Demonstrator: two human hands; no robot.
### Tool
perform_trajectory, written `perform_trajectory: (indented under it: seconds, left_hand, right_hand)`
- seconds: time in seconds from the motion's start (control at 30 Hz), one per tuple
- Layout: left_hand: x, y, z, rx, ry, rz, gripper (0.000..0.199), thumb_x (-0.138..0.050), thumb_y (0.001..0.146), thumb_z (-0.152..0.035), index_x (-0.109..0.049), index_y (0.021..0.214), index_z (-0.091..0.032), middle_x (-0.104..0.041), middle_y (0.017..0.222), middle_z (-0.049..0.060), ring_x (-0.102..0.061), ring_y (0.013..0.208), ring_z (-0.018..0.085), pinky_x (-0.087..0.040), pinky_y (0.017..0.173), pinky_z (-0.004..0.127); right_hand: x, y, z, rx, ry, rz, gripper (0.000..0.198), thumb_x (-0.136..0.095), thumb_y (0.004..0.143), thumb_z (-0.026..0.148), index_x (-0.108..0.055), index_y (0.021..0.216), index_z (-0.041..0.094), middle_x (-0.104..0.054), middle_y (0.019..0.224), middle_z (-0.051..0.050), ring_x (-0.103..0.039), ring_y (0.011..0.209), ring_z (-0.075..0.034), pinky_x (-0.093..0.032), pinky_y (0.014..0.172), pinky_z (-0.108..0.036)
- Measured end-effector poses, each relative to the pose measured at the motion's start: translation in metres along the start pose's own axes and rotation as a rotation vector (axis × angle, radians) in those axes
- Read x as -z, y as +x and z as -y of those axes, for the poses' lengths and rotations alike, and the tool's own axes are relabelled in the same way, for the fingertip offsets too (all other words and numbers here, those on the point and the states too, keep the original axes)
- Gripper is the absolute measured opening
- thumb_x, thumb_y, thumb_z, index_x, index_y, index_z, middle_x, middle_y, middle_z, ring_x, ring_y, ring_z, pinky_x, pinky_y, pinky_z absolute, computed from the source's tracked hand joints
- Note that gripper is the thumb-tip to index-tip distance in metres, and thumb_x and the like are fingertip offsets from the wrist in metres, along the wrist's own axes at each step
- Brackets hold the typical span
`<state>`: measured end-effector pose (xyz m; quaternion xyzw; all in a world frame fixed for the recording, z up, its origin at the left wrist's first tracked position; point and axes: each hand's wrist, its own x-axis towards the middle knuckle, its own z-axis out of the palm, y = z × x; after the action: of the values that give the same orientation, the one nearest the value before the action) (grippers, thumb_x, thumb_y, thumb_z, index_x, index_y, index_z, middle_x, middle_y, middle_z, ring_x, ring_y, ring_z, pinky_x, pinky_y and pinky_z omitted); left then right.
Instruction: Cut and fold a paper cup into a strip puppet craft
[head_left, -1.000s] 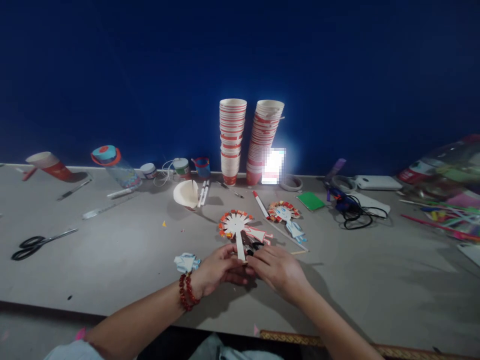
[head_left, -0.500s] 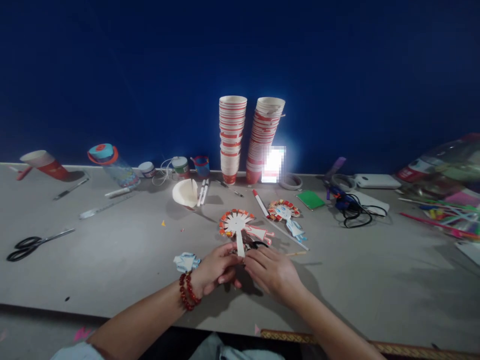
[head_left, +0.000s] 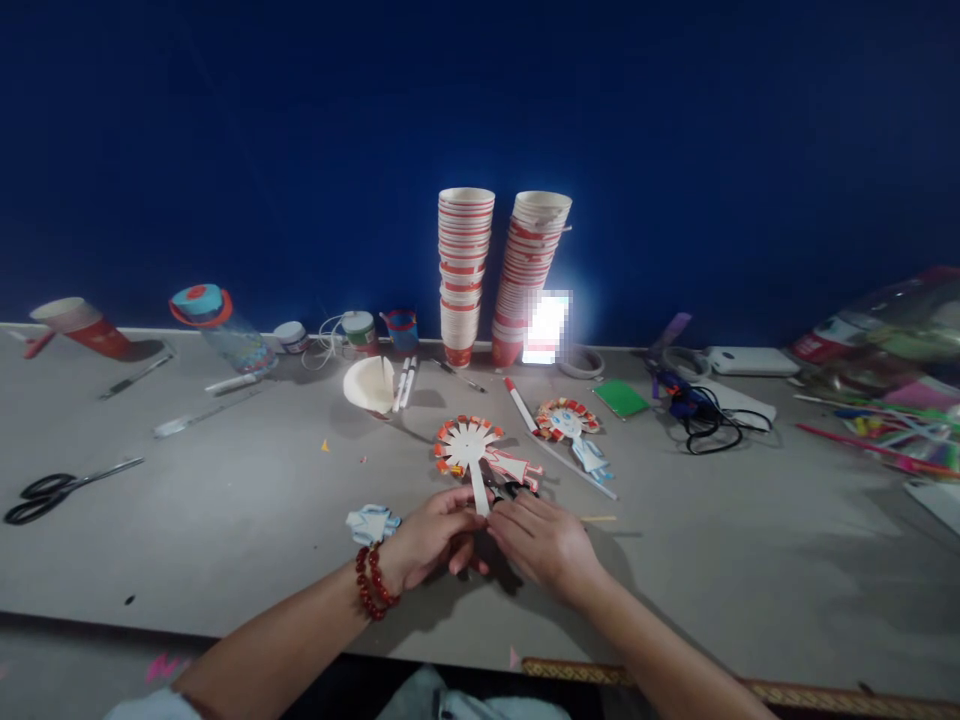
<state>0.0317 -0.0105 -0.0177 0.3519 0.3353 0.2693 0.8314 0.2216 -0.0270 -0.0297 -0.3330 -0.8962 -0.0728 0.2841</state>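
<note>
My left hand (head_left: 442,535), with a red bead bracelet at the wrist, pinches the lower end of a white paper strip. The strip runs up to a round paper-cup cutout (head_left: 469,445) with fringed, red-and-orange curled tips. My right hand (head_left: 551,545) has its fingers closed at the same strip end, touching it from the right. Black scissor-like handles (head_left: 521,490) show just beyond my right fingers; whether they are held is hidden. Past the cutout lies a paper figure in a red-outlined dress (head_left: 514,467). A blue-edged paper clothing piece (head_left: 373,523) rests left of my hands.
Two tall paper-cup stacks (head_left: 466,270) stand at the back beside a bright, blurred screen (head_left: 546,328). A finished-looking paper doll (head_left: 568,422) and red marker (head_left: 519,403) lie ahead. Scissors (head_left: 56,493) are far left; a cabled blue tool (head_left: 690,405) sits right.
The cutout has tilted and shifted slightly left in my hands. Both hands stay close together at the strip's lower end, and the view has moved a little.
</note>
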Motion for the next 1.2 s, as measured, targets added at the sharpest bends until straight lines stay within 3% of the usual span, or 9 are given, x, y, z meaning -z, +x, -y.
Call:
perform_trajectory:
  seconds: [0.33, 0.67, 0.8, 0.93, 1.07, 1.2]
  left_hand:
    - [-0.004, -0.001, 0.003, -0.025, 0.053, -0.048, 0.039, -0.066, 0.078, -0.030, -0.059, 0.113, -0.013, -0.061, 0.054, -0.007, -0.041, 0.028, 0.004, -0.055, 0.053, 0.027]
    - [-0.003, -0.005, 0.012, -0.100, 0.138, -0.067, 0.045, -0.067, 0.080, -0.032, -0.058, 0.120, -0.015, -0.062, 0.059, -0.007, -0.047, 0.031, 0.005, -0.057, 0.057, 0.030]
    - [-0.004, -0.004, 0.017, -0.117, 0.171, -0.104, 0.046, -0.060, 0.084, -0.036, -0.055, 0.126, -0.016, -0.058, 0.049, -0.009, -0.042, 0.027, 0.006, -0.056, 0.054, 0.030]
    - [-0.004, -0.003, 0.017, -0.102, 0.170, -0.104, 0.046, -0.056, 0.086, -0.035, -0.054, 0.127, -0.014, -0.047, 0.036, -0.013, -0.036, 0.025, 0.007, -0.055, 0.051, 0.029]
    - [-0.007, -0.004, 0.013, -0.105, 0.184, -0.116, 0.044, -0.055, 0.085, -0.033, -0.056, 0.124, -0.013, -0.047, 0.036, -0.012, -0.032, 0.025, 0.006, -0.054, 0.050, 0.027]
    - [-0.010, -0.004, 0.012, -0.100, 0.193, -0.141, 0.045, -0.056, 0.084, -0.036, -0.056, 0.122, -0.012, -0.048, 0.037, -0.012, -0.031, 0.024, 0.006, -0.053, 0.048, 0.027]
  right_hand:
    - [0.001, -0.002, 0.000, -0.096, 0.117, 0.012, 0.024, -0.046, 0.100, 0.019, -0.062, 0.082, 0.018, -0.067, 0.075, -0.004, -0.063, 0.072, -0.015, -0.046, 0.066, -0.025]
    - [0.004, -0.001, -0.005, -0.136, 0.228, 0.111, 0.026, -0.039, 0.102, 0.024, -0.061, 0.091, 0.018, -0.071, 0.090, -0.009, -0.066, 0.083, -0.020, -0.050, 0.069, -0.028]
    - [0.006, 0.000, -0.003, -0.152, 0.225, 0.123, 0.024, -0.038, 0.102, 0.022, -0.061, 0.093, 0.018, -0.070, 0.093, -0.009, -0.066, 0.085, -0.020, -0.051, 0.070, -0.029]
    - [0.005, -0.001, -0.001, -0.110, 0.179, 0.050, 0.019, -0.044, 0.099, 0.018, -0.062, 0.092, 0.017, -0.070, 0.086, -0.008, -0.065, 0.083, -0.019, -0.050, 0.073, -0.029]
    - [0.004, 0.000, -0.002, -0.032, 0.135, -0.003, 0.023, -0.044, 0.097, 0.014, -0.062, 0.084, 0.019, -0.070, 0.084, -0.006, -0.062, 0.074, -0.017, -0.048, 0.068, -0.028]
    - [0.003, 0.001, -0.003, -0.021, 0.147, -0.004, 0.022, -0.044, 0.098, 0.015, -0.064, 0.088, 0.018, -0.069, 0.082, -0.006, -0.062, 0.076, -0.018, -0.049, 0.070, -0.029]
